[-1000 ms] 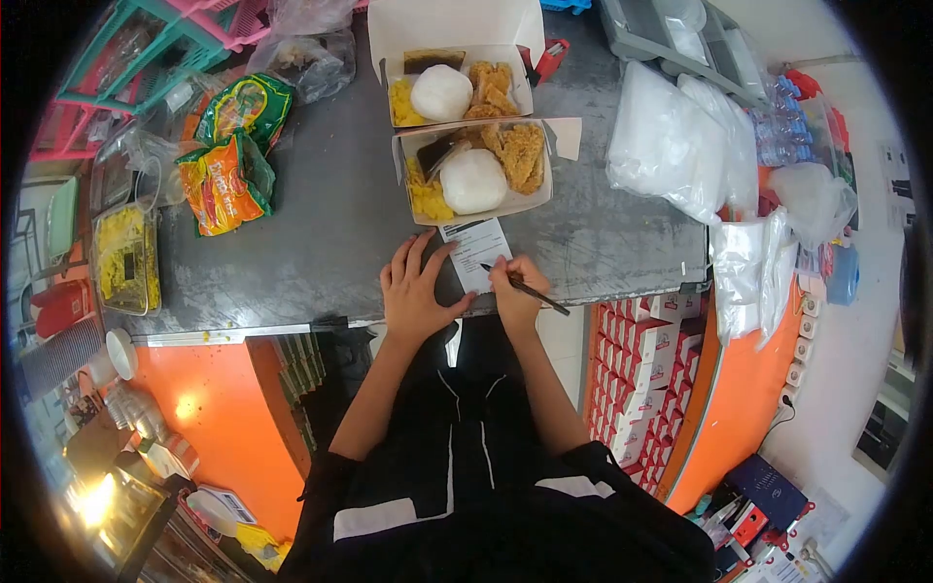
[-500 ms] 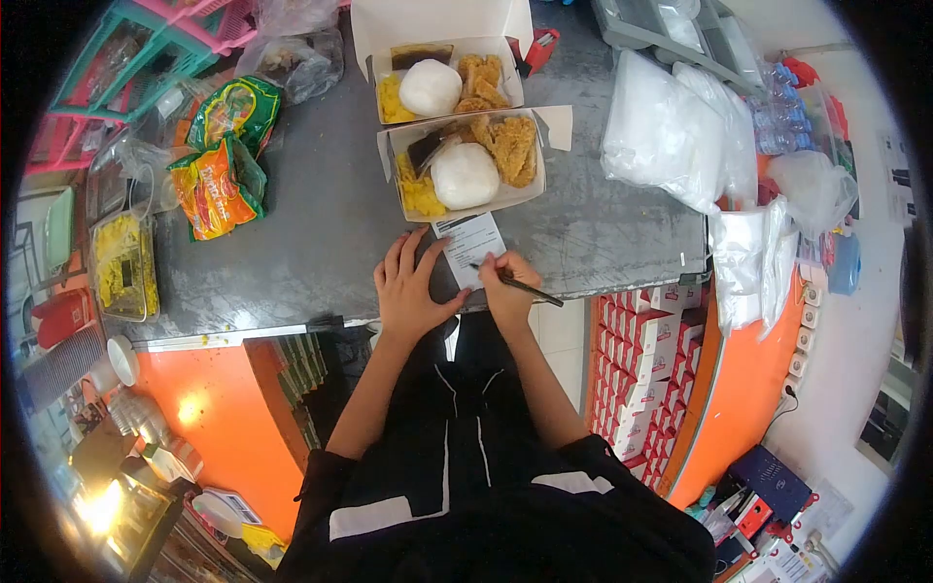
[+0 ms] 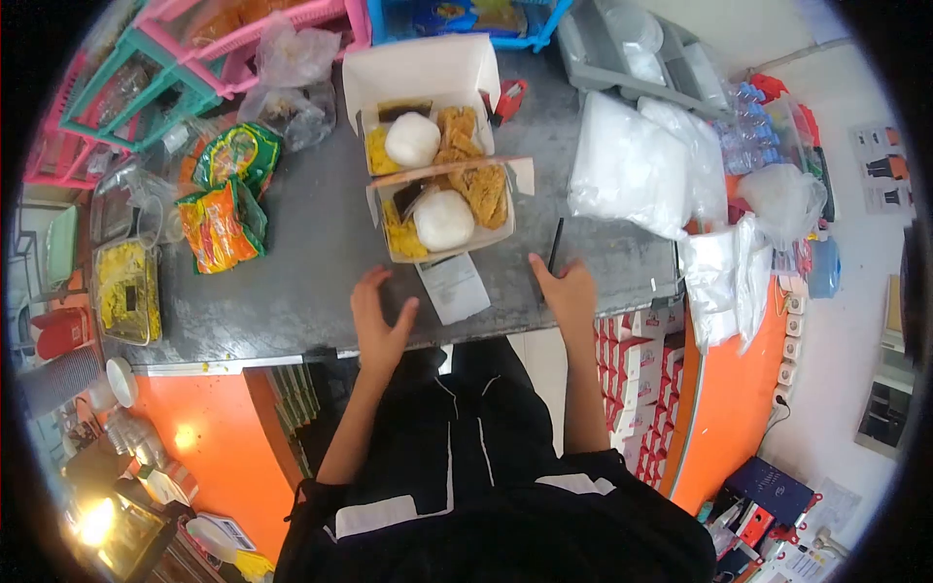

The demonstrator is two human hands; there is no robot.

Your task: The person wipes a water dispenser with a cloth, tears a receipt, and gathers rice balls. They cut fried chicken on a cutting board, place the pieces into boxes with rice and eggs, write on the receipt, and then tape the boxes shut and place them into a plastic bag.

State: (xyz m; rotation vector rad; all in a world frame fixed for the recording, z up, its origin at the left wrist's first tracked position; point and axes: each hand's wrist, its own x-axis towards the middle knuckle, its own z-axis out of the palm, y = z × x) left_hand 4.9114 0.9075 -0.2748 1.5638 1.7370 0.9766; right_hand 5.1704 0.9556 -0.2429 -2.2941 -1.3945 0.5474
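Note:
My left hand (image 3: 379,321) is open at the counter's front, its thumb and fingers apart, holding nothing. To its right lies a printed paper slip (image 3: 455,289), its top edge by the nearer food box. My right hand (image 3: 569,291) is farther right, fingers curled, with a black pen (image 3: 557,243) sticking out forward between thumb and fingers; the grip is partly hidden. Two open cardboard food boxes stand one behind the other, the nearer box (image 3: 457,248) and the farther box (image 3: 423,68). Each holds a white rice mound (image 3: 444,221), fried chicken (image 3: 480,192) and yellow food (image 3: 401,230).
Orange and green packets (image 3: 222,225) and a clear container of yellow food (image 3: 128,291) are on the left. Stacked plastic bags (image 3: 632,165) and a grey organizer (image 3: 632,73) stand right. Coloured baskets (image 3: 466,39) line the back. A red stapler-like object (image 3: 509,100) sits beside the boxes.
Both hands have come off the paper slip, the left going left and the right going right. The pen has swung from the slip to point forward. The camera view has shifted.

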